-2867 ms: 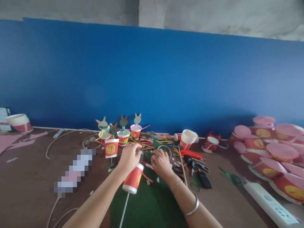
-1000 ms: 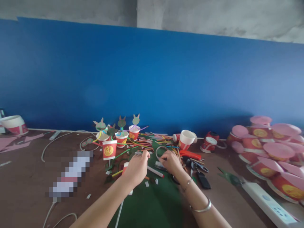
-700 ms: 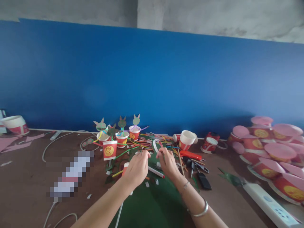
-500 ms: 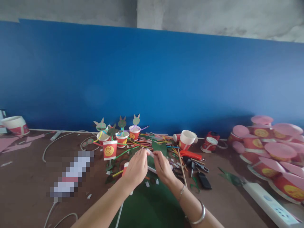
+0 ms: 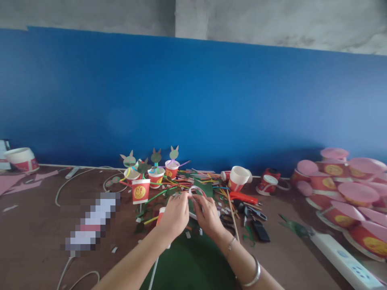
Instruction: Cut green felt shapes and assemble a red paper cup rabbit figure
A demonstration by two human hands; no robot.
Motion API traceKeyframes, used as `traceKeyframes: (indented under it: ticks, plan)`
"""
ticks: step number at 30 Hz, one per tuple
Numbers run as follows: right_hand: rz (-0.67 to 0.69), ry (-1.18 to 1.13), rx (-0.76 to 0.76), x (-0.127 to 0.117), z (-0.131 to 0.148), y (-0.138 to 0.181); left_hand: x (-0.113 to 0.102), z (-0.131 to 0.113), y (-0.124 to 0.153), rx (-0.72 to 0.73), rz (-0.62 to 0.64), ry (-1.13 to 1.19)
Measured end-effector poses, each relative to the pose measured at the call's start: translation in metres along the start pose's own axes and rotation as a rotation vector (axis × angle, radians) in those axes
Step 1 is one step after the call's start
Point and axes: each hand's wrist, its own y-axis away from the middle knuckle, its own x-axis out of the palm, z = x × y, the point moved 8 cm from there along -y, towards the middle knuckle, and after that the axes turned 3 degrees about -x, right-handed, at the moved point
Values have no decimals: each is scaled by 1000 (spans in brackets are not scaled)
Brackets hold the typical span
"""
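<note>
My left hand (image 5: 177, 213) and my right hand (image 5: 207, 213) are close together above a dark green sheet (image 5: 193, 262). Between them is a pale ring that looks like a roll of white tape (image 5: 197, 188), its upper rim arching over the fingers. The fingers of my left hand are pinched at its left side. My right hand is closed around its right side. The backs of both hands hide the fingertips. Several paper cups with cat-like paper heads stand left of my hands, the nearest being a red cup (image 5: 140, 191).
Coloured sticks (image 5: 199, 175) and paper scraps lie behind my hands. To the right are a white cup (image 5: 238, 178), a red-orange cutter (image 5: 242, 197), a black object (image 5: 260, 230) and a power strip (image 5: 347, 257). Cups with pink discs (image 5: 358, 191) are piled at far right.
The white tape roll has turned between my hands, so its curved rim now shows above the fingers. My right fingers have curled in more.
</note>
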Motion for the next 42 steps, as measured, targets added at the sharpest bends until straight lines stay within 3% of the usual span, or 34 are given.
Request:
traceKeyframes:
  ticks: [8, 16, 23, 42]
  plan:
    - [1, -6, -17, 0, 4, 1, 1, -4, 2, 50, 10, -7]
    - [-13, 10, 50, -3, 2, 1, -13, 6, 0, -69, -79, 61]
    - [-30, -1, 38, -3, 3, 2, -14, -1, 2, -25, -114, -8]
    - [-18, -1, 22, 0, -1, 4, -12, -1, 0, 8, -68, -25]
